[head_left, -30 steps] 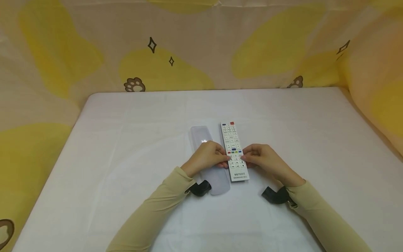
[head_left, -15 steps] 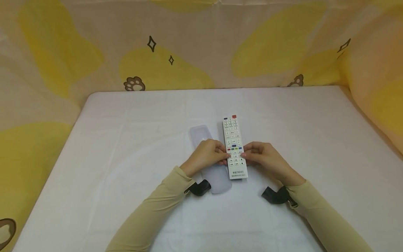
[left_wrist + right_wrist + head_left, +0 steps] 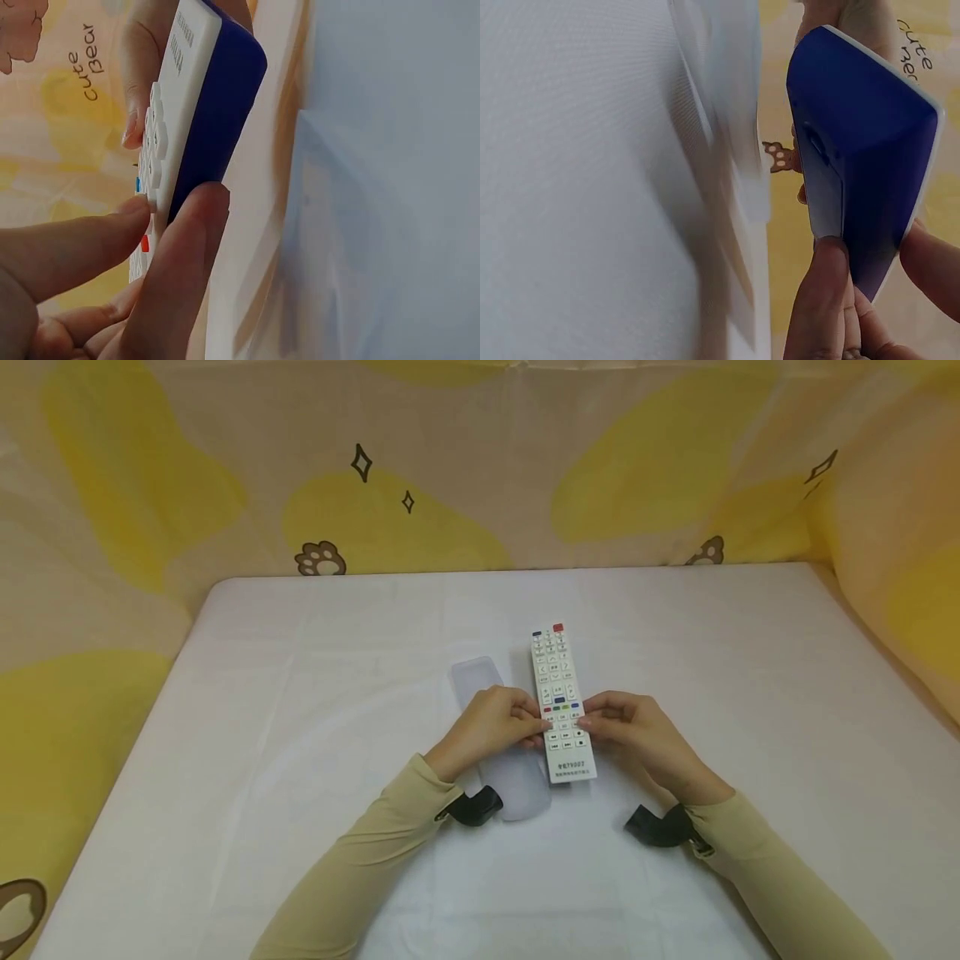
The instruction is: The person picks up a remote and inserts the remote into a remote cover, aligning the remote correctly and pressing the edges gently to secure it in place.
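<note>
Much of the clear silicone sleeve (image 3: pixel 501 752) lay hidden under the left hand (image 3: pixel 495 727), and the wrist views showed the counter (image 3: pixel 300 735) only as a blur. The remote control (image 3: pixel 562 706) was long and white-faced, with red, blue and green keys and a dark blue back (image 3: pixel 862 165). Both the left hand and the right hand (image 3: pixel 626 727) pinched its lower half with curled fingers, holding it above the counter's middle. Compared with a second earlier, the remote sat slightly farther from the person.
</note>
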`<state>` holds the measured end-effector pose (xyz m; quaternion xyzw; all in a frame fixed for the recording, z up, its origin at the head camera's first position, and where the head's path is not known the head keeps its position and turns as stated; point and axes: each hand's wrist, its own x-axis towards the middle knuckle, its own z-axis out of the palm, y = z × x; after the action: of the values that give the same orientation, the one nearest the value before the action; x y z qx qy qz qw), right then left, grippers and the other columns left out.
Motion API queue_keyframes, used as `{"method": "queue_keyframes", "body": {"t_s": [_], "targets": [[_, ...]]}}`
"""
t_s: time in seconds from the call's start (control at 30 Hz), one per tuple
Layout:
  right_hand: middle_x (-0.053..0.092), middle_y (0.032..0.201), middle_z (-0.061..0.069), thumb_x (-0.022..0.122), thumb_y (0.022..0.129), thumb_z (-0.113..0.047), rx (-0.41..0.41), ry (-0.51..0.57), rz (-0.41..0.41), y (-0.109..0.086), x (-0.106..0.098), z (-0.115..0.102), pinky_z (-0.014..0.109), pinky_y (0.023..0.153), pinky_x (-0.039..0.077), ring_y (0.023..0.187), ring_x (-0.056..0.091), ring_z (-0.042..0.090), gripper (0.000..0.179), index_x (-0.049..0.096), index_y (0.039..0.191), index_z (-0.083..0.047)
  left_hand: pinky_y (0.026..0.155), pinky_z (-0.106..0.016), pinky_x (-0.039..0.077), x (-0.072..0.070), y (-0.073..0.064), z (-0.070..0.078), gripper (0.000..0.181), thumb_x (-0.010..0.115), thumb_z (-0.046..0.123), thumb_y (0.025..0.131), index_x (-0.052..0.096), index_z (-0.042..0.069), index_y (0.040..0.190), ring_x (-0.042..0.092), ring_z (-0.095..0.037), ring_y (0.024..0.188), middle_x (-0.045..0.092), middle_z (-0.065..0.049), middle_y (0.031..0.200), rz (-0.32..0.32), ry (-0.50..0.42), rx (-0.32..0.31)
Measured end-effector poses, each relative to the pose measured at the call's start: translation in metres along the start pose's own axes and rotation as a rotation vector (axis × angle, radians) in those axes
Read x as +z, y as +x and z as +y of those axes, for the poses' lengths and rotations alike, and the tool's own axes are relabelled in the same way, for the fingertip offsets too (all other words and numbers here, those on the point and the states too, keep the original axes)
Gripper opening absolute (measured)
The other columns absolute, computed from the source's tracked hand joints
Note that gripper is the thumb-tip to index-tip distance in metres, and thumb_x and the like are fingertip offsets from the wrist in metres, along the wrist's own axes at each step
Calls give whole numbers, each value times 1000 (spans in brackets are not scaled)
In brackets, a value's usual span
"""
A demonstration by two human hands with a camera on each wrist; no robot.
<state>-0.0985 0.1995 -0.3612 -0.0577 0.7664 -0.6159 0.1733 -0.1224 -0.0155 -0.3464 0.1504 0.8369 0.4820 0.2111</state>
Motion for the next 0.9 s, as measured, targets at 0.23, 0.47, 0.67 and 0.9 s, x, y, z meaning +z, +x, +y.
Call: {"method": "queue_keyframes", "body": {"t_s": [0.23, 0.47, 0.67, 0.9], "targets": [[65, 104, 12, 63, 89, -7, -59, 43, 47, -3, -1, -2, 28, 81, 54, 91, 64, 14, 33, 57, 111, 16, 58, -20, 51, 1, 1, 2, 11, 69, 10, 86, 67, -1, 88, 63, -8, 59, 70, -4, 72, 19, -24, 27], [68, 106, 5, 62, 91, -10, -117, 64, 70, -4, -5, -2, 30, 84, 54, 97, 64, 15, 35, 58, 114, 15, 59, -20, 52, 1, 0, 5, 12, 69, 7, 85, 66, -3, 91, 66, -11, 63, 71, -7, 77, 65, -44, 92], [68, 106, 1, 61, 92, -10, -143, 86, 75, -4, -8, -4, 28, 84, 53, 98, 64, 14, 30, 61, 114, 12, 60, -21, 54, 2, -1, 8, 15, 69, 5, 85, 66, -6, 94, 69, -16, 68, 71, -11, 81, 73, -82, 120], [68, 102, -1, 61, 92, -7, -134, 124, 97, -4, -6, -5, 28, 82, 54, 96, 64, 14, 27, 61, 111, 11, 59, -20, 53, 1, -2, 11, 16, 68, 6, 86, 66, -5, 97, 69, -18, 70, 71, -10, 82, 90, -37, 145]]}}
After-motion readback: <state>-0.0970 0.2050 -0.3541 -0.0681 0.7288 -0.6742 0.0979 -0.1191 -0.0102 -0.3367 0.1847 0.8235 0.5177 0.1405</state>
